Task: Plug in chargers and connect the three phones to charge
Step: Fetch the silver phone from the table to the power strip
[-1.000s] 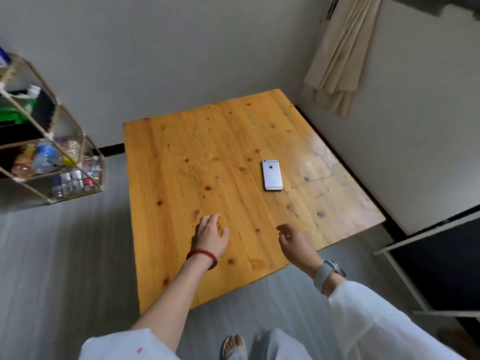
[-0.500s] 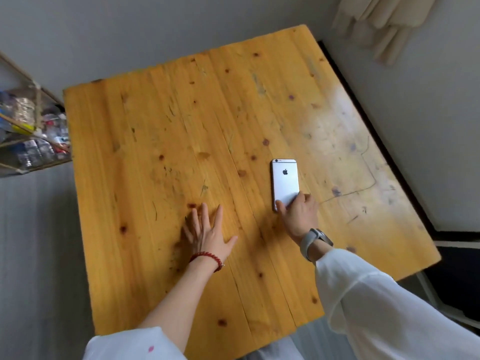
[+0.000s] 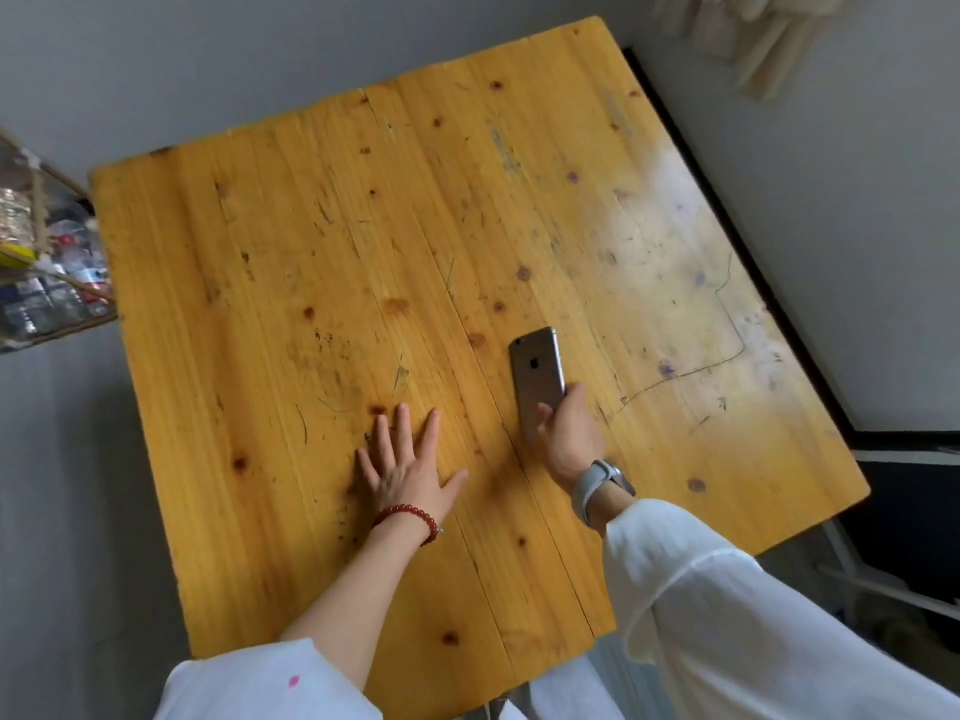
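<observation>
A grey phone [image 3: 536, 368], back side up with a logo showing, is tilted off the wooden table [image 3: 322, 241] near its middle right. My right hand [image 3: 569, 433] grips the phone's near end, thumb on one edge and fingers on the other. My left hand [image 3: 410, 467], with a red bead bracelet at the wrist, lies flat on the table with fingers spread, left of the phone. No charger, cable or other phone is in view.
A rope-and-wood shelf [image 3: 47, 262] with bottles stands off the table's left edge. A pale curtain [image 3: 748, 39] hangs at the top right by the wall. A white frame [image 3: 883, 589] and a dark panel sit at the lower right.
My right hand reached the phone, closed on its near end and tipped it up off the table. My left hand settled flat on the table. The view moved closer over the table.
</observation>
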